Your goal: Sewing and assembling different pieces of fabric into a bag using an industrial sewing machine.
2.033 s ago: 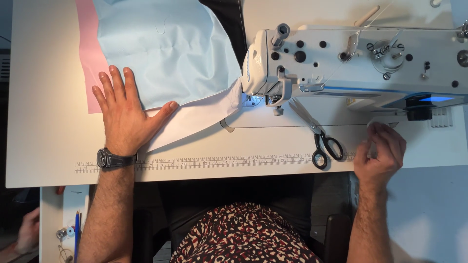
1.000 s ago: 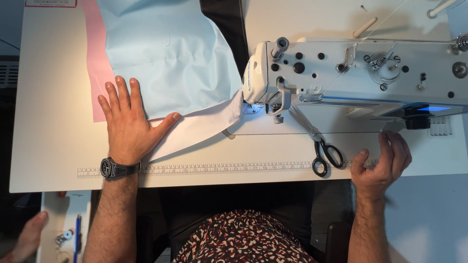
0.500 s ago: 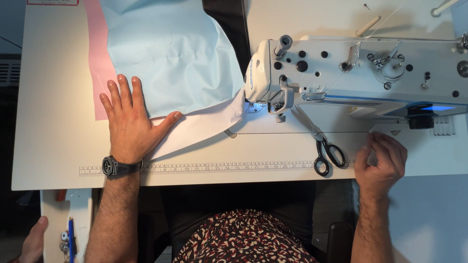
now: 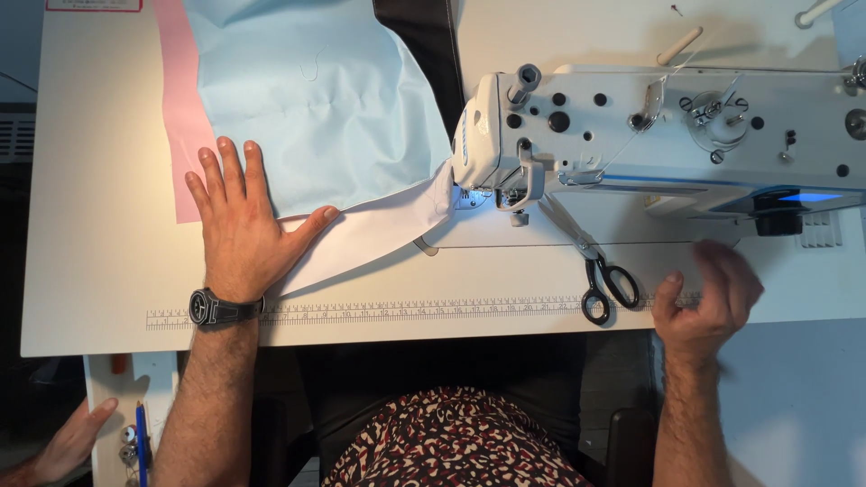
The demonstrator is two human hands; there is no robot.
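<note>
- A white bench (image 4: 90, 271) with a printed ruler strip along its front edge is seen from above; a white sewing machine (image 4: 667, 135) stands on it, with black-handled scissors (image 4: 600, 280) beside.
- The left hand (image 4: 244, 234) is laid flat, fingers (image 4: 230, 176) spread, on light blue fabric (image 4: 316, 108) that leads to the needle.
- The right hand (image 4: 708, 298) is held at the bench edge, blurred, fingers loosely curled, nothing gripped.

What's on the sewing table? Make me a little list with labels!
Left hand: left hand lies flat on the light blue cloth, fingers spread.
Right hand: right hand is at the table's front edge, blurred, holding nothing that shows.
Machine: white sewing machine, cloth edge under its needle end.
Scissors: black-handled scissors lie between the machine and the right hand.
Other cloth: pink strip beside the blue.
Table: white table with a ruler strip along the front.
</note>
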